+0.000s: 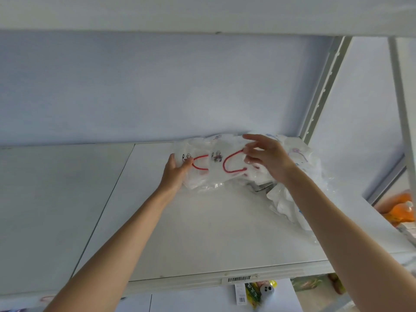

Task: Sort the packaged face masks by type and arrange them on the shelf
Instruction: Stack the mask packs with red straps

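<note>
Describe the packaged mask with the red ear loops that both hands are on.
The mask packet is a clear, crinkly plastic wrapper over a white mask with red ear loops and small cartoon prints. It lies roughly flat near the back of the white shelf, against a heap of similar packets to its right. The left hand holds its left end, thumb on top; the right hand pinches its right end. A metal piece below it is too unclear to name.

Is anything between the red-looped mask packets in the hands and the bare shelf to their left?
Nothing visible. The left hand and right hand hold the red-looped mask packets above the shelf; the board to their left is bare. The unsorted pile lies on the right.
</note>
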A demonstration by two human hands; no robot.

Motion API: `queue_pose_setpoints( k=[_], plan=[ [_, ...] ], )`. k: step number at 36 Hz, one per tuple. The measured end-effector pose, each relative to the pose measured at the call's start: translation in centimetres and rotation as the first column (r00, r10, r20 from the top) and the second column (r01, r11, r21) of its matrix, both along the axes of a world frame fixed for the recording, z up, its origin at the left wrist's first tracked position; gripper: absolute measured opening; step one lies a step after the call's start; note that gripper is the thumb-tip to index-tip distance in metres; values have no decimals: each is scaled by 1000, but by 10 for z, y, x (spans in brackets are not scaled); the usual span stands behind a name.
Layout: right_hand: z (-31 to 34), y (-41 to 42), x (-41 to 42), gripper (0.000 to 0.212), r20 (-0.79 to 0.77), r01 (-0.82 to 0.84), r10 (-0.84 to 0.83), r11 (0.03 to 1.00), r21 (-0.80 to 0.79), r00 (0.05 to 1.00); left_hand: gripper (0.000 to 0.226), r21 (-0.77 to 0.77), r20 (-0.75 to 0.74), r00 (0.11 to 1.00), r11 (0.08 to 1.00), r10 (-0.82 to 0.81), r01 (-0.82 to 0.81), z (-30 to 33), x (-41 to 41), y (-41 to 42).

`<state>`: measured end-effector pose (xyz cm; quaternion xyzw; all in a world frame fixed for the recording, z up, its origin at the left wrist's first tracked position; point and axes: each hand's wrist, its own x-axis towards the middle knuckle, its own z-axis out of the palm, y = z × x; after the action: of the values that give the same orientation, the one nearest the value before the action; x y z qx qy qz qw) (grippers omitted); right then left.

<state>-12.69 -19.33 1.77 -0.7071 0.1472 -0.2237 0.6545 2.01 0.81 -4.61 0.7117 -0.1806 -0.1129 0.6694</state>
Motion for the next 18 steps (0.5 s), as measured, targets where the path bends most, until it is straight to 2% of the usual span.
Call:
queue_pose_setpoints(
  k=[3,8,11,14,16,18],
  plan=[
    [-13,13,13,46,-39,51,-53,998,-37,998,18,-50,-61,998,998,-34,31,2,-6,-2],
    [-36,30,33,53,-56,147,-153,984,-104,987,31,-23,-56,996,998,-65,64,1,-10,0],
    [-45,42,43,57,-48,135,-146,973,-187,988,40,18,-14,990,990,-140,140,-3,-11,2],
    [-50,46,49,52,-65,153,-171,962,-224,983,32,43,42,992,992,-117,115,-8,-7,5],
    [-51,39,50,44,-94,244,-294,902,-355,951,26,38,57,997,998,-49,47,-9,-2,8],
    [-49,23,46,41,-156,294,-491,715,-635,857,27,26,57,998,1000,1,-2,-9,4,12]
  ],
)
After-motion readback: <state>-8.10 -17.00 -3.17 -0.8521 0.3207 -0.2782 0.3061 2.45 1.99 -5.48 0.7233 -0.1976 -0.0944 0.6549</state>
